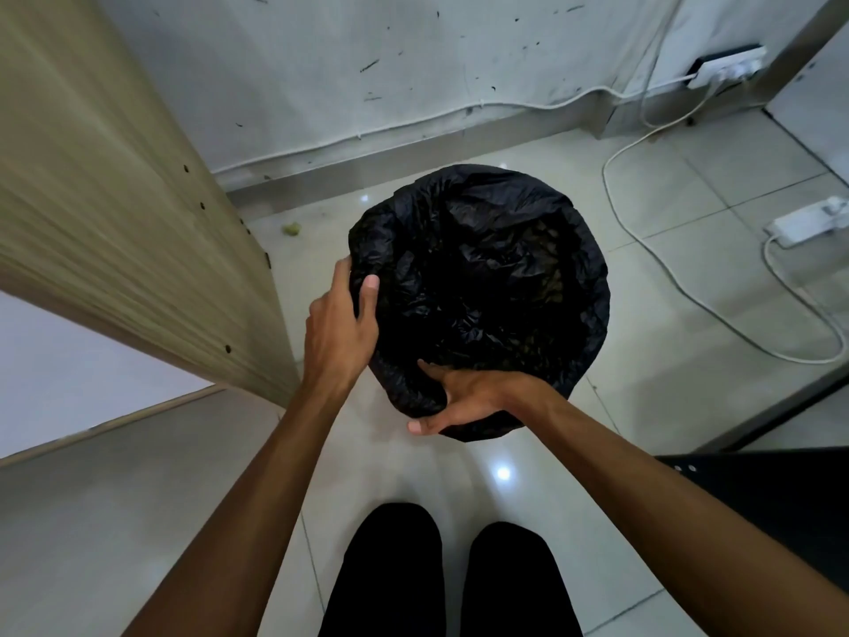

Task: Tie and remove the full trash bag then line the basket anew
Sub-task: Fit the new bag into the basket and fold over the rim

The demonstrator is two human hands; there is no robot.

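Observation:
A black trash bag point(482, 278) lines a round basket on the tiled floor, its crinkled plastic folded over the rim all the way round, so the basket itself is hidden. My left hand point(342, 324) grips the bag's edge at the left rim, thumb inside and fingers outside. At the near rim my right hand point(459, 400) pinches a fold of the bag, thumb on the inner side and fingers beneath the outer overhang. The bag's inside is dark and its contents cannot be made out.
A beige wooden panel point(105, 213) stands close on the left. White cables point(689, 291) and a power strip point(804, 223) lie on the floor to the right. A scuffed wall point(367, 62) is behind the basket. My black-clad legs point(441, 577) are below.

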